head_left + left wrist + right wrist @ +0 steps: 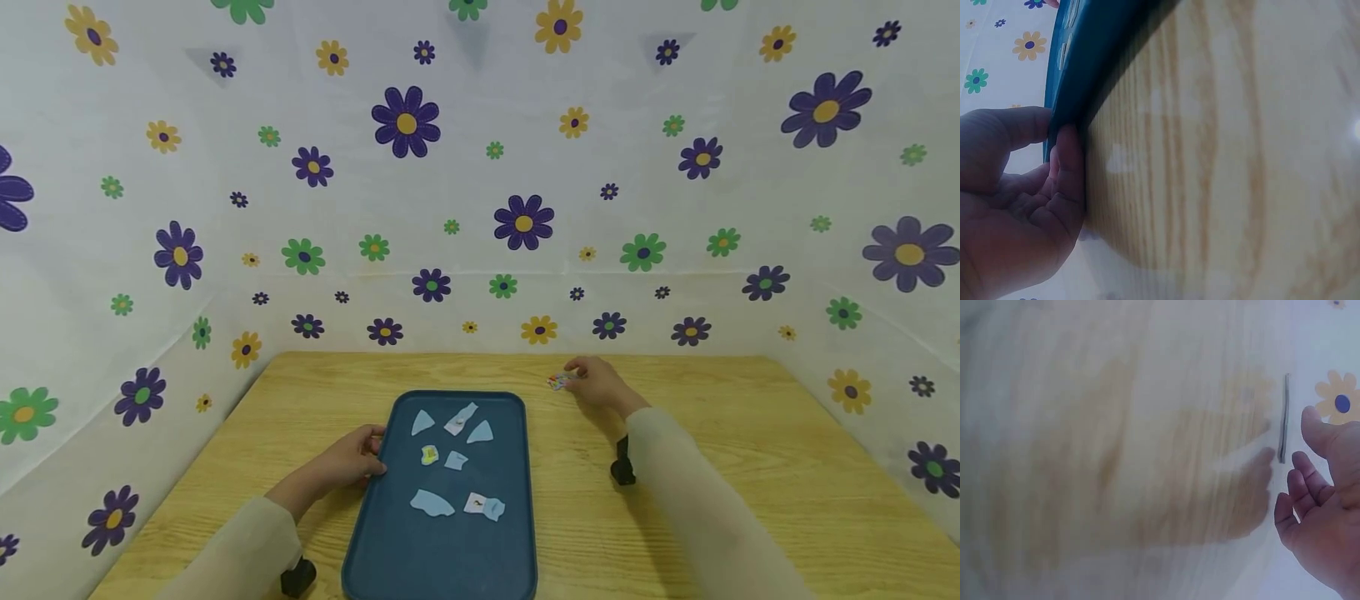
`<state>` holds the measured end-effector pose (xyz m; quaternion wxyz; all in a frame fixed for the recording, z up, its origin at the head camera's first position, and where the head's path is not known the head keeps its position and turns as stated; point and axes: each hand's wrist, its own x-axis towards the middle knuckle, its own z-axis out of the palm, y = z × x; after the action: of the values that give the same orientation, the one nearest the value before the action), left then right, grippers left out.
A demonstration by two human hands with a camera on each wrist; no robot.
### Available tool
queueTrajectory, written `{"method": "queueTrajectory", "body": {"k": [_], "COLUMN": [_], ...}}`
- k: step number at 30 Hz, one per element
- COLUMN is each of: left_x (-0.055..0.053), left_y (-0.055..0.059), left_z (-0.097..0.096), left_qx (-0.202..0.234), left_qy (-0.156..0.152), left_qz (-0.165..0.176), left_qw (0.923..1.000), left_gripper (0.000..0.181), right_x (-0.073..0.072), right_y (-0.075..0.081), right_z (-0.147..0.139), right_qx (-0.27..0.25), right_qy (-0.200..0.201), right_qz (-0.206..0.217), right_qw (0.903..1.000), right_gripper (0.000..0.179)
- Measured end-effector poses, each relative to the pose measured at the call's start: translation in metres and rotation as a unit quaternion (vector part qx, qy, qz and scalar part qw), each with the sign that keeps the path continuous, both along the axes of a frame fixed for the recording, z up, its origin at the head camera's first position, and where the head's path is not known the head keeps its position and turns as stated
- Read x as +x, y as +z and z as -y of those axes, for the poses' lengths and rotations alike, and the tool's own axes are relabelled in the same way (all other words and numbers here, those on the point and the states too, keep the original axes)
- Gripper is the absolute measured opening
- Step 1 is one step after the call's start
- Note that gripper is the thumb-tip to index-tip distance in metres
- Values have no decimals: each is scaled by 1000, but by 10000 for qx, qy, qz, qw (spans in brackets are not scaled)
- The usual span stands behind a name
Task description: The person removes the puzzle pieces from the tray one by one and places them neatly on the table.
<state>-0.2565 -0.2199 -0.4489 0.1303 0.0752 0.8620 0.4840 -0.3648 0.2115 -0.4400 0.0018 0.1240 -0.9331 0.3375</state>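
My left hand [341, 462] grips the left edge of a dark blue tray [442, 558]. In the left wrist view its thumb is at the rim and its fingers [1069, 159] are against the underside. Several flat puzzle-like pieces lie in the tray, among them a light blue piece [432, 503], a blue-and-white piece [484, 506] and a small yellow one [429, 455]. Beyond the tray's far right corner, my right hand [600, 385] is beside a flat multicoloured piece [557, 382] on the table. The right wrist view shows this piece [1284, 419] edge-on, with the fingers apart from it.
The wooden table [750, 467] extends around the tray. A white sheet with printed flowers [480, 183] hangs behind the table and along both sides. Black wrist-worn devices show below each sleeve, one at the right wrist [622, 467].
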Motion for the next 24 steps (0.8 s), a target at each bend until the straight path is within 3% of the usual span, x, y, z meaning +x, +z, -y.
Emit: {"method": "queueTrajectory", "body": {"k": [11, 16, 24], "left_x": [-3, -7, -14], "left_y": [1, 2, 6], "left_z": [1, 2, 1], "left_qx": [54, 81, 26], "left_qy": [-30, -45, -12], "left_qz": [-24, 18, 93], "left_qw": [10000, 10000, 10000], "left_gripper": [63, 63, 63], "right_x": [6, 11, 21], "right_y": [2, 4, 7], "right_z": [3, 14, 41], "right_qx": [-483, -938, -1232], "right_qy": [-29, 129, 480], "right_qz": [138, 161, 150], "right_qw": [9987, 9954, 9911], "right_gripper": [35, 33, 33]}}
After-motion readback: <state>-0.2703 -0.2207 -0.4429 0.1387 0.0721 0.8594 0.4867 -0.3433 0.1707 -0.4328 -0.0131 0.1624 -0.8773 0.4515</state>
